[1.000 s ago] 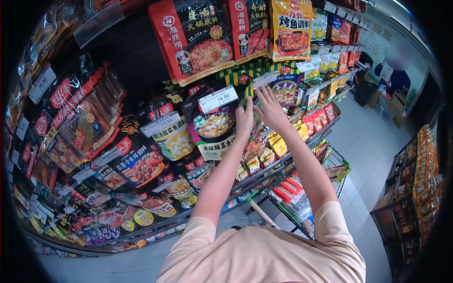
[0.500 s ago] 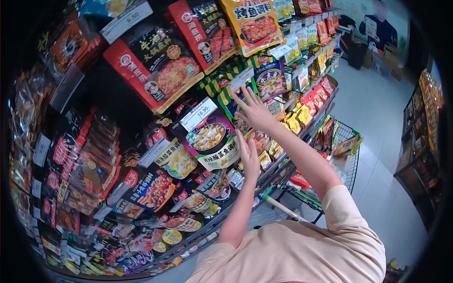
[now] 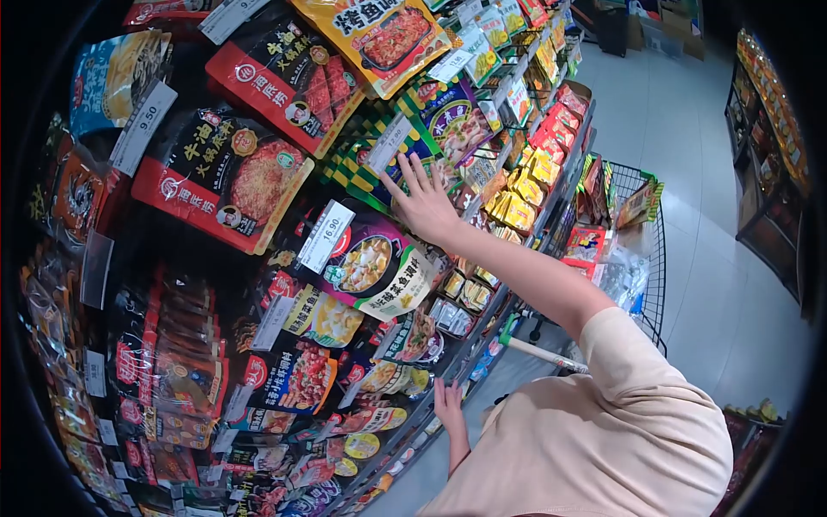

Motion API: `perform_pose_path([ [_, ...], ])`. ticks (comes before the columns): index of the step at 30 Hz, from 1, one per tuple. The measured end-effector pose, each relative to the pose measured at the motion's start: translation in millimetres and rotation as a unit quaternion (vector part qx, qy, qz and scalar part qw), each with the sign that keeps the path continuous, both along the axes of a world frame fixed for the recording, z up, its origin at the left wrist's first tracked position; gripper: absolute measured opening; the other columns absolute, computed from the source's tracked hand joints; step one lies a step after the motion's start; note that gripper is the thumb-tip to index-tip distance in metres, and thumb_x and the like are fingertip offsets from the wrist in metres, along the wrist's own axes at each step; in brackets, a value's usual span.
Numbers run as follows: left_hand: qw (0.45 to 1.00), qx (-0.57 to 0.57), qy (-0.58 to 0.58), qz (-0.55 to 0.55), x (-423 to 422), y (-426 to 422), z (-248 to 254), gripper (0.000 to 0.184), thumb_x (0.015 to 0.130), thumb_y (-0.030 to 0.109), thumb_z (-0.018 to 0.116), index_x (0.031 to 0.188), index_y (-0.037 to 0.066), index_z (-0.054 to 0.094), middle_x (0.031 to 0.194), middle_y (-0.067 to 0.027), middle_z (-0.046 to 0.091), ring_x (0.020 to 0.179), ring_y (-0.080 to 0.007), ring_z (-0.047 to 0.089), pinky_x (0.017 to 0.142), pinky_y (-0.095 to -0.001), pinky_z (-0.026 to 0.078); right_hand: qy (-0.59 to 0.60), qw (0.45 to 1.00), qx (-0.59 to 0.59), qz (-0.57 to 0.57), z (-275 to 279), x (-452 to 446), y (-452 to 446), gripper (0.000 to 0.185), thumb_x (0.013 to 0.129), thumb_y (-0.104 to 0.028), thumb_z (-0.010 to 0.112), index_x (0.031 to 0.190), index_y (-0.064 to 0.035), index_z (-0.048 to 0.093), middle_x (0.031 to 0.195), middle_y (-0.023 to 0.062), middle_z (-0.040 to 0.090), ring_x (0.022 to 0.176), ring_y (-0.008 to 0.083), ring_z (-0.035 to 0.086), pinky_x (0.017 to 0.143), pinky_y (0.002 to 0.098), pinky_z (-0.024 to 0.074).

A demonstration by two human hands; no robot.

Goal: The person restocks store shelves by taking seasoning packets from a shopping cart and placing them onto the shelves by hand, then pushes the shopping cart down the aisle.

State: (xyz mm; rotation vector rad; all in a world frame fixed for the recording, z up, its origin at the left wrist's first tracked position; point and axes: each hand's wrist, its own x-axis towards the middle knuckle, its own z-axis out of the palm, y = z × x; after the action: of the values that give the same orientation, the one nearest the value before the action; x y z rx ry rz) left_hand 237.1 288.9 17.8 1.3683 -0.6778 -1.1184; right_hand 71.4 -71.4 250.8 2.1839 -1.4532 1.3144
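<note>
Fingers of right hand wide at green packet; left hand parted, empty. Judged step: handling packet; next needs narrowing.

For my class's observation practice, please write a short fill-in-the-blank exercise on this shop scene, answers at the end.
Judged by height in the picture, the left hand is ____ than the right hand.
The price tag beside the blue packet reads ____.
The beige shirt has short ____.
The pale cart handle has an end coloured ____.

Missing words: lower; 9.50; sleeves; green.
</note>
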Motion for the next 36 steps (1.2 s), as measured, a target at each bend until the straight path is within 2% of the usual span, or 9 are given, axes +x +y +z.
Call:
perform_pose_path([
  [8,0.997,0.026,-0.002,0.079,11.2,24.0,-17.6,0.056,0.106,0.015,0.046,0.156,0.002,0.024,0.161,-0.0175,0.027,0.131,-0.0308,0.054,0.103,-0.0375,0.048,0.042,0.997,0.061,0.020,-12.8,-1.0,4.9,0.075,0.093,-0.022,0.060,0.158,-0.0260,0.023,0.165,0.0145,0.015,0.151,0.0433,0.014,0.117,0.0674,0.0145],
  [16,0.996,0.028,-0.085,0.006,-1.1,3.1,-30.1,0.055,0.106,0.019,0.049,0.154,0.000,0.030,0.157,-0.0178,0.035,0.127,-0.0278,0.057,0.100,-0.0363,0.051,-0.032,0.999,0.026,0.016,-62.1,-99.1,46.5,0.063,0.097,-0.029,0.061,0.154,-0.0188,0.034,0.161,0.0158,0.027,0.149,0.0388,0.023,0.122,0.0531,0.0184],
  [21,0.989,0.058,-0.113,-0.078,-11.1,-8.9,-36.0,0.051,0.106,0.023,0.051,0.149,-0.001,0.040,0.150,-0.0186,0.046,0.123,-0.0250,0.059,0.098,-0.0344,0.051,-0.059,0.981,0.128,-0.136,-187.2,-214.6,106.8,0.061,0.097,-0.022,0.061,0.151,-0.0081,0.036,0.157,0.0226,0.031,0.147,0.0401,0.028,0.119,0.0518,0.0237],
  [24,0.959,0.009,-0.233,-0.160,-14.6,-25.3,-49.3,0.044,0.105,0.019,0.052,0.143,-0.003,0.049,0.138,-0.0182,0.058,0.121,-0.0219,0.061,0.096,-0.0322,0.050,-0.029,0.909,0.321,-0.264,-292.6,-287.4,183.1,0.067,0.095,-0.018,0.061,0.154,-0.0087,0.031,0.157,0.0204,0.031,0.145,0.0411,0.031,0.116,0.0542,0.0278],
  [25,0.958,0.011,-0.234,-0.163,-19.9,-29.3,-40.9,0.044,0.105,0.019,0.052,0.143,-0.003,0.049,0.138,-0.0182,0.058,0.121,-0.0219,0.061,0.096,-0.0322,0.050,-0.044,0.876,0.393,-0.276,-316.7,-309.3,214.2,0.062,0.093,-0.017,0.061,0.150,-0.0070,0.037,0.151,0.0205,0.040,0.137,0.0400,0.041,0.111,0.0562,0.0349],
  [27,0.919,0.103,-0.293,-0.244,-39.6,-48.9,-7.3,0.040,0.104,0.021,0.053,0.137,-0.002,0.055,0.130,-0.0187,0.064,0.120,-0.0207,0.061,0.097,-0.0326,0.049,-0.073,0.818,0.483,-0.304,-366.7,-343.3,275.0,0.036,0.092,-0.016,0.060,0.124,-0.0015,0.058,0.108,0.0240,0.068,0.100,0.0424,0.065,0.091,0.0544,0.0490],
  [29,0.914,0.059,-0.297,-0.271,-56.3,-67.5,-0.2,0.039,0.104,0.022,0.053,0.136,-0.001,0.057,0.130,-0.0195,0.063,0.120,-0.0218,0.062,0.097,-0.0331,0.049,-0.076,0.778,0.542,-0.310,-377.7,-355.5,321.7,0.029,0.092,-0.015,0.058,0.116,-0.0001,0.062,0.099,0.0254,0.068,0.090,0.0453,0.066,0.084,0.0538,0.0517],
  [33,0.868,-0.068,-0.367,-0.327,-89.8,-107.9,-13.2,0.036,0.101,0.021,0.056,0.132,0.003,0.061,0.135,-0.0246,0.058,0.124,-0.0348,0.058,0.102,-0.0375,0.047,-0.152,0.829,0.447,-0.301,-393.9,-343.6,375.4,0.028,0.093,-0.015,0.054,0.118,-0.0091,0.065,0.108,0.0250,0.068,0.097,0.0434,0.066,0.084,0.0534,0.0524],
  [36,0.819,-0.119,-0.431,-0.360,-118.9,-146.1,-28.7,0.037,0.100,0.021,0.057,0.132,0.004,0.060,0.139,-0.0262,0.054,0.130,-0.0404,0.052,0.108,-0.0411,0.042,-0.174,0.755,0.509,-0.374,-381.4,-339.0,377.2,0.027,0.095,-0.025,0.051,0.109,-0.0094,0.068,0.092,0.0228,0.071,0.090,0.0427,0.068,0.082,0.0535,0.0537],
])
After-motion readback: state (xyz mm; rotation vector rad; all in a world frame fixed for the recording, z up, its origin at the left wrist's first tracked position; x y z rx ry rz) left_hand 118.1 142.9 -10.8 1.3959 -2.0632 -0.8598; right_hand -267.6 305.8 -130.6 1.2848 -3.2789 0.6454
